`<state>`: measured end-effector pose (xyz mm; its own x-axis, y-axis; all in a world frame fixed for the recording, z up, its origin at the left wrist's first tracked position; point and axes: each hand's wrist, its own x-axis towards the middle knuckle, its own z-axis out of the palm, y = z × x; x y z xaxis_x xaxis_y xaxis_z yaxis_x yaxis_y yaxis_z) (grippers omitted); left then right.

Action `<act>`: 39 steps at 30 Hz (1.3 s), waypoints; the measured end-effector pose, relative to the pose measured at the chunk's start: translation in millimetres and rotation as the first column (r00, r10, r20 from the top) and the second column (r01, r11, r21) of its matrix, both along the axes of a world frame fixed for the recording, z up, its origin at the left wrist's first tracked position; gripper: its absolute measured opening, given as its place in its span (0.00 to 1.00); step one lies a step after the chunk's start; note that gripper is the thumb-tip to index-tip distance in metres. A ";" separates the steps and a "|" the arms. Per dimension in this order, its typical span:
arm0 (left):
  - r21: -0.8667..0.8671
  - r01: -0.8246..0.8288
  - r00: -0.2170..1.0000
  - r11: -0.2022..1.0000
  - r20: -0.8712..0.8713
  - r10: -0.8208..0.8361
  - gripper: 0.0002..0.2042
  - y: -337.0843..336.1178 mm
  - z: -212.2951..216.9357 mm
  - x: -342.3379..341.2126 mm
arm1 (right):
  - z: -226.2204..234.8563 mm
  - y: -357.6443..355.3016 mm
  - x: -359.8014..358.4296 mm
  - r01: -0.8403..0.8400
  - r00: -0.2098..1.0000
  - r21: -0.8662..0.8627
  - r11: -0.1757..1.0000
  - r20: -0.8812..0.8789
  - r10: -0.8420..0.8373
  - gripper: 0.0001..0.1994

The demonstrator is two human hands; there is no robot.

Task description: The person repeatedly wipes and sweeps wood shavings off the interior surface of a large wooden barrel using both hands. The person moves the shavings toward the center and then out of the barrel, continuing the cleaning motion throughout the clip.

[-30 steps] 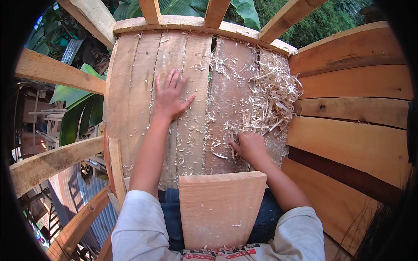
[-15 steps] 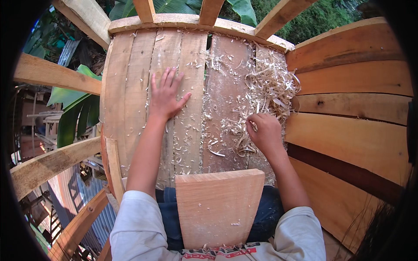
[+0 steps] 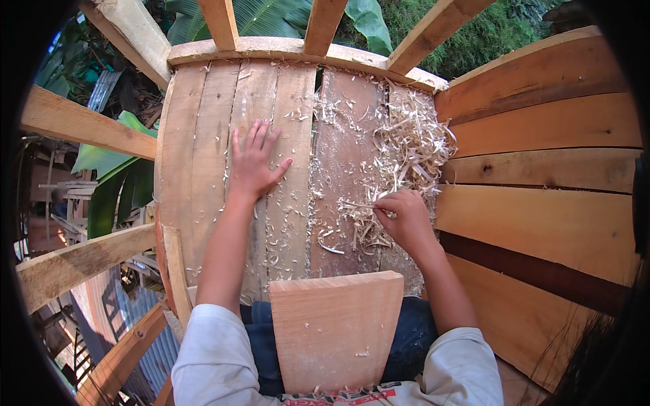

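My left hand (image 3: pixel 254 160) lies flat on the plank floor (image 3: pixel 179 169) with its fingers apart. Small curled wood shavings are scattered around it. My right hand (image 3: pixel 404 215) is closed in a pinch on a few thin wood shavings (image 3: pixel 355 205), which stick out to the left of the fingertips. Just beyond that hand, a heaped pile of pale shavings (image 3: pixel 416 145) lies along the right side of the floor. A flat wooden board (image 3: pixel 335 331) stands tilted over my lap, and neither hand touches it.
A wall of horizontal planks (image 3: pixel 542 169) rises on the right. Along the far edge runs a wooden rail (image 3: pixel 271 49) with upright posts. At the left are open slats (image 3: pixel 88 125), with large green leaves (image 3: pixel 118 176) and corrugated metal sheets (image 3: pixel 139 325) beyond. Gaps show between floor planks.
My right hand has shifted slightly left and down, and the shavings in its pinch now show clearly. My left hand stays flat on the planks. The whole view has tilted slightly.
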<state>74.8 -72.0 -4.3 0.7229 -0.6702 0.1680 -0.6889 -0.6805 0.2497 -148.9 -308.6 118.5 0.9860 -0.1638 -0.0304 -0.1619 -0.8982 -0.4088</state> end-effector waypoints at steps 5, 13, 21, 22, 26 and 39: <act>0.001 -0.010 0.999 1.000 0.041 0.010 0.35 0.2 -4.1 0.5 | 34.8 35.7 14.7 -0.351 0.928 0.150 0.924 0.185 0.323 0.07; -0.023 0.004 1.000 1.000 0.000 -0.004 0.34 -1.5 4.6 -0.7 | 69.4 28.1 92.2 -0.636 0.629 -0.431 0.640 0.190 0.754 0.06; -0.013 -0.007 0.999 1.000 0.051 0.007 0.35 1.0 -2.1 0.1 | 82.0 13.7 100.2 -0.623 0.414 -0.645 0.443 0.210 0.886 0.08; -0.007 -0.007 0.999 1.000 0.048 0.007 0.35 0.8 -1.9 0.4 | 83.0 11.5 96.8 -0.638 0.397 -0.645 0.421 0.193 0.897 0.08; 0.003 -0.003 0.999 1.000 0.049 0.003 0.35 -1.5 -2.3 0.4 | 80.5 11.3 84.1 -0.720 0.287 -0.606 0.338 0.183 0.940 0.08; 0.010 -0.006 0.999 1.000 0.048 0.005 0.35 -1.3 -1.7 -0.2 | 124.6 57.6 51.9 -0.757 -0.028 -0.646 0.096 0.178 0.984 0.08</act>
<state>74.7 -73.3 -6.0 0.7178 -0.6681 0.1961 -0.6962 -0.6866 0.2096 -97.0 -251.0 243.1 0.1163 0.9588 0.2593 0.9513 -0.1825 0.2483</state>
